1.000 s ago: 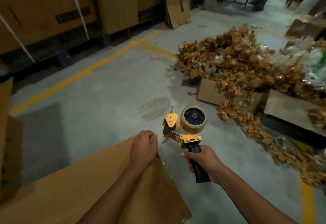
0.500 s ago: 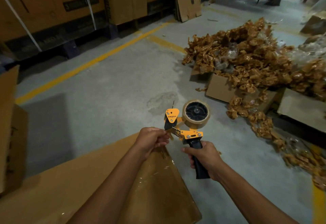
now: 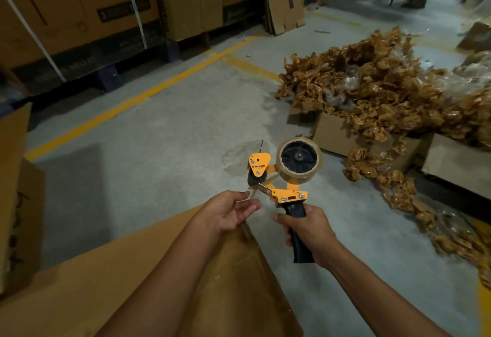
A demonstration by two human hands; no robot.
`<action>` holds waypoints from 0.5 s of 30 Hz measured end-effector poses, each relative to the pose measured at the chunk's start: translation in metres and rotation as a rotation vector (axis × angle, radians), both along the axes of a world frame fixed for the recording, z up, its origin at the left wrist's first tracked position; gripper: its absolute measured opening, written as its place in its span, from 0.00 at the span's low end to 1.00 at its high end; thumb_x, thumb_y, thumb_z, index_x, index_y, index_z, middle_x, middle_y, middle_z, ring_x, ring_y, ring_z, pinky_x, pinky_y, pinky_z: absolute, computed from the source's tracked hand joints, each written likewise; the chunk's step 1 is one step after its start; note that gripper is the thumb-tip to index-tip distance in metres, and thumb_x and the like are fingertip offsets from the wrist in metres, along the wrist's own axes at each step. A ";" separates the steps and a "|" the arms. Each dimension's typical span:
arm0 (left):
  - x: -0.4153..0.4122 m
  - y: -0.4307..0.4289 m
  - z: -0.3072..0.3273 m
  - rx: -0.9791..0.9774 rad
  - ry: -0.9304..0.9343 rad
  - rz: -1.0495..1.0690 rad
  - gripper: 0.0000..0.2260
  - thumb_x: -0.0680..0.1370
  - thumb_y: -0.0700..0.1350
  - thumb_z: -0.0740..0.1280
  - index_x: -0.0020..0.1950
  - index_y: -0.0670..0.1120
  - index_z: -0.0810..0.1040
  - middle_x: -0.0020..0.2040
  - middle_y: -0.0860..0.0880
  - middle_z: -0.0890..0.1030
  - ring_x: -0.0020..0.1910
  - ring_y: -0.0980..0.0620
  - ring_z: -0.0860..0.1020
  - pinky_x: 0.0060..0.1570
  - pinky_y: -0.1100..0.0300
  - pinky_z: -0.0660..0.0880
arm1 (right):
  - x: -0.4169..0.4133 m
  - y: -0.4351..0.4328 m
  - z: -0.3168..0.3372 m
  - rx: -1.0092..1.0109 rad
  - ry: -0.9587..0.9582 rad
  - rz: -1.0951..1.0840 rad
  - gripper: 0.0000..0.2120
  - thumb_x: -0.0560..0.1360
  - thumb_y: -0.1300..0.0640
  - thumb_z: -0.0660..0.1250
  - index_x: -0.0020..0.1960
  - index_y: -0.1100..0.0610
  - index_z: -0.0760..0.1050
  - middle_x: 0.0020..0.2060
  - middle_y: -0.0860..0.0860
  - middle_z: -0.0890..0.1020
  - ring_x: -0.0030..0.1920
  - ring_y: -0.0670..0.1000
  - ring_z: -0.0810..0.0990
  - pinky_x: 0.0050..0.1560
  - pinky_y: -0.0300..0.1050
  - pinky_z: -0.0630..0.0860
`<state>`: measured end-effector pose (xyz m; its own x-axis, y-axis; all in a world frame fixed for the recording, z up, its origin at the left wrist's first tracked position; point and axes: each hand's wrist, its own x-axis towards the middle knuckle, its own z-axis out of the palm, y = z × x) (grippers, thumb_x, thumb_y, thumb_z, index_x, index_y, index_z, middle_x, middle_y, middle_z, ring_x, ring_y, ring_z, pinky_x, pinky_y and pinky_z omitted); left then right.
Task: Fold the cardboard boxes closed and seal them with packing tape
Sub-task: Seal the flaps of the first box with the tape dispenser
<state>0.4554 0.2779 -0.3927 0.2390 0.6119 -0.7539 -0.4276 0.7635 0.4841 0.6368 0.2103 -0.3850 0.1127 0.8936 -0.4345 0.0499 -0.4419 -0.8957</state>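
Right hand (image 3: 308, 233) grips the black handle of the orange "MUNIX" tape dispenser (image 3: 291, 197), left hand (image 3: 231, 213) loosely open beside it.

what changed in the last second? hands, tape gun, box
The left hand lifted off the cardboard box corner it was pressing as a fist, reached to the front of the tape dispenser, and now lies open, palm up, near its blade. The right hand kept its grip on the dispenser's handle; the box stayed put.
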 end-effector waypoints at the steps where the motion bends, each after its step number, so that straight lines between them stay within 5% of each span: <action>1: -0.001 0.003 -0.001 0.022 0.043 0.013 0.03 0.81 0.31 0.61 0.49 0.33 0.74 0.32 0.37 0.82 0.28 0.45 0.83 0.27 0.61 0.80 | 0.000 0.001 -0.001 0.009 -0.004 -0.002 0.11 0.71 0.62 0.76 0.44 0.63 0.74 0.28 0.58 0.77 0.27 0.55 0.74 0.30 0.47 0.75; 3: -0.005 0.009 0.000 0.081 0.152 0.014 0.05 0.81 0.29 0.59 0.48 0.33 0.73 0.30 0.38 0.81 0.25 0.47 0.82 0.26 0.63 0.79 | 0.000 0.002 -0.005 0.031 -0.016 -0.008 0.11 0.71 0.60 0.76 0.44 0.64 0.76 0.28 0.58 0.77 0.27 0.56 0.74 0.30 0.48 0.75; 7: -0.021 0.029 0.008 0.218 0.478 -0.125 0.09 0.79 0.26 0.57 0.47 0.37 0.73 0.44 0.34 0.80 0.28 0.47 0.81 0.24 0.62 0.78 | -0.003 0.000 -0.018 0.074 -0.100 -0.008 0.09 0.73 0.58 0.74 0.43 0.62 0.77 0.27 0.57 0.78 0.25 0.54 0.75 0.28 0.45 0.74; 15: -0.044 0.079 0.015 0.360 0.802 -0.508 0.09 0.78 0.26 0.60 0.45 0.37 0.77 0.40 0.37 0.80 0.29 0.50 0.81 0.28 0.63 0.79 | -0.022 -0.013 -0.051 0.101 -0.229 -0.139 0.06 0.73 0.59 0.73 0.42 0.60 0.78 0.28 0.55 0.81 0.25 0.52 0.80 0.27 0.43 0.76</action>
<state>0.4110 0.3567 -0.3778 0.0386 0.8011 -0.5973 0.4591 0.5167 0.7227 0.6147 0.1976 -0.4359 0.3221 0.9003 -0.2928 0.2017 -0.3674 -0.9079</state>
